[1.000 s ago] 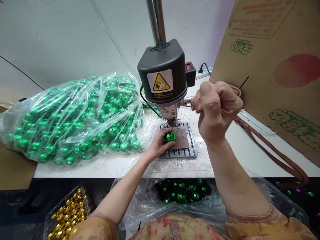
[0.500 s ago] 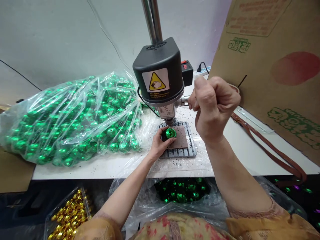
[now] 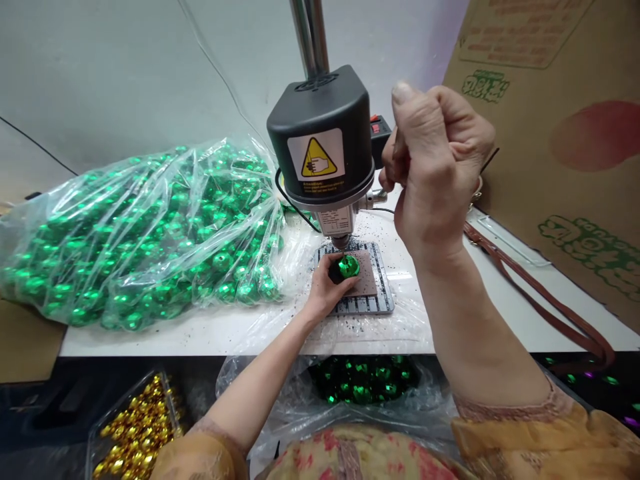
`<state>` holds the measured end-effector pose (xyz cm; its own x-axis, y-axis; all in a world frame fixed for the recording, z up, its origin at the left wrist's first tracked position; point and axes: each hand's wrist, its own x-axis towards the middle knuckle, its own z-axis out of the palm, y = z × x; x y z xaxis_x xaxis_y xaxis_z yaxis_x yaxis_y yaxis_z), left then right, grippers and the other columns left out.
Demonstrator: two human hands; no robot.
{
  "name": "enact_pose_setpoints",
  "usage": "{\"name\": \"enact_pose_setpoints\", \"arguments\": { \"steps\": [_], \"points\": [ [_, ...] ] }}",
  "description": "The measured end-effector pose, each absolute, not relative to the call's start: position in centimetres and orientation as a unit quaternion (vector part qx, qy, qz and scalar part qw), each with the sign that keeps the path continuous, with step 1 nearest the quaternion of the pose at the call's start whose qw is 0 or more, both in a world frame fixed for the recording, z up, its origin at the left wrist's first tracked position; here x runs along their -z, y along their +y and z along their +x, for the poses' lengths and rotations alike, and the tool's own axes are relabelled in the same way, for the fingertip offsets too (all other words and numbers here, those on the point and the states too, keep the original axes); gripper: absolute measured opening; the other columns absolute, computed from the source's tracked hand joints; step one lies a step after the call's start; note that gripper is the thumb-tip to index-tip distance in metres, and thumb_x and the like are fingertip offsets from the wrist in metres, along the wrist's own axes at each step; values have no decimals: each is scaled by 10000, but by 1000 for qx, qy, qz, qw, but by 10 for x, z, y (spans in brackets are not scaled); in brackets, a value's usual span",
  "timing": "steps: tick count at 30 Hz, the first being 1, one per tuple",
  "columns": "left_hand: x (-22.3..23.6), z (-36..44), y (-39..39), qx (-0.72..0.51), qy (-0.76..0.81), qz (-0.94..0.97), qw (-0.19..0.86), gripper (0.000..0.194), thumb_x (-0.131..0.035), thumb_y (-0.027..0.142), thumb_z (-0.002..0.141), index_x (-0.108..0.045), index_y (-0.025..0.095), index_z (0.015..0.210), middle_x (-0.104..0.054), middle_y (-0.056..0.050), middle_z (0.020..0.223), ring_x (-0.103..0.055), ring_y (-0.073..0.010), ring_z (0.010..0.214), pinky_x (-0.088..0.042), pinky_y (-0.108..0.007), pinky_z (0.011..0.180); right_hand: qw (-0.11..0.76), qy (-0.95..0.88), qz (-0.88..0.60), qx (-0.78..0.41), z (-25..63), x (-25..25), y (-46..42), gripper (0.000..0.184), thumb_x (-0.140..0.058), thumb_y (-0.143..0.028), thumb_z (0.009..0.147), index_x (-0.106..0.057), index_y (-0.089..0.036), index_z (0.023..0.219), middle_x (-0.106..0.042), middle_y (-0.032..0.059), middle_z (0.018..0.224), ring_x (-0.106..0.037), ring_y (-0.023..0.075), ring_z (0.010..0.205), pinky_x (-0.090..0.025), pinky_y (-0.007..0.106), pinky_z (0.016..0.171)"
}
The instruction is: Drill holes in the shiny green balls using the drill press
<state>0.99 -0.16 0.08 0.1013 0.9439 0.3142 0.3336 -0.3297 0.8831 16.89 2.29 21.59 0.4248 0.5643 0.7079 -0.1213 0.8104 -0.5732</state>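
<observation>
A black bench drill press [image 3: 320,133] with a yellow warning sticker stands in front of me. My left hand [image 3: 327,283] pinches a shiny green faceted ball [image 3: 349,267] between thumb and fingers, on a brown board [image 3: 367,283] over the slotted metal base [image 3: 385,300]. The thin drill bit points down at the ball's top; whether it has entered cannot be made out. My right hand [image 3: 440,160] is closed in a fist, raised at the right of the drill head, around the feed handle, which the fingers mostly hide.
A large clear bag of green balls [image 3: 150,240] lies on the left of the white table [image 3: 150,341]. More green balls [image 3: 365,380] sit in plastic below the edge, gold balls [image 3: 140,427] in a bin lower left. A cardboard box [image 3: 550,87] and brown strap [image 3: 545,300] are right.
My right hand has risen and shifted slightly right. The ball and my left hand sit slightly farther right in view, and the drill bit now shows above the ball.
</observation>
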Motion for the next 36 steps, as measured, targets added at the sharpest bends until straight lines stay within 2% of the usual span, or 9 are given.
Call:
{"name": "enact_pose_setpoints", "arguments": {
  "steps": [5, 8, 14, 20, 29, 36],
  "points": [
    [-1, 11, -2, -473, 472, 670, 322, 539, -905, 347, 739, -616, 221, 1176, -733, -69, 1119, -719, -252, 1019, -595, -425, 921, 821, -488, -192, -224, 167, -214, 19, 482, -661, -160, 906, -362, -248, 538, -306, -70, 468, -263, 78, 400, -231, 319, 393],
    [-1, 10, -3, -469, 476, 673, 315, 534, -897, 337, 749, -616, 222, 1188, -732, -72, 1130, -717, -260, 1043, -594, -432, 929, 837, -480, -178, -192, 163, -204, 9, 470, -667, -152, 901, -369, -238, 548, -329, -68, 478, -275, 78, 406, -226, 330, 429],
    [-4, 11, -5, -469, 477, 676, 310, 526, -899, 339, 753, -618, 221, 1182, -731, -74, 1139, -717, -258, 1053, -593, -423, 937, 840, -490, -192, -133, 159, -178, -10, 528, -691, -303, 913, -324, -232, 541, -288, -43, 487, -290, 108, 450, -235, 360, 485],
    [-5, 11, -6, -474, 467, 675, 318, 522, -887, 375, 774, -609, 226, 1190, -725, -80, 1162, -711, -262, 1069, -583, -425, 949, 847, -491, -184, -89, 158, -163, -5, 565, -634, -324, 950, -251, -206, 552, -243, -44, 497, -245, 72, 451, -233, 322, 485],
    [-2, 11, -6, -483, 460, 673, 320, 525, -892, 387, 774, -610, 224, 1186, -722, -83, 1162, -711, -267, 1075, -581, -429, 948, 862, -485, -136, -55, 155, -159, -2, 554, -642, -209, 914, -205, -195, 573, -219, -63, 489, -206, 47, 425, -197, 304, 450],
    [-5, 12, -7, -490, 452, 675, 316, 526, -890, 386, 780, -607, 223, 1192, -729, -81, 1159, -713, -262, 1072, -573, -412, 946, 857, -497, -131, -26, 157, -146, 0, 557, -621, -162, 910, -172, -192, 581, -219, -53, 496, -221, 44, 426, -218, 314, 462]
  ]
}}
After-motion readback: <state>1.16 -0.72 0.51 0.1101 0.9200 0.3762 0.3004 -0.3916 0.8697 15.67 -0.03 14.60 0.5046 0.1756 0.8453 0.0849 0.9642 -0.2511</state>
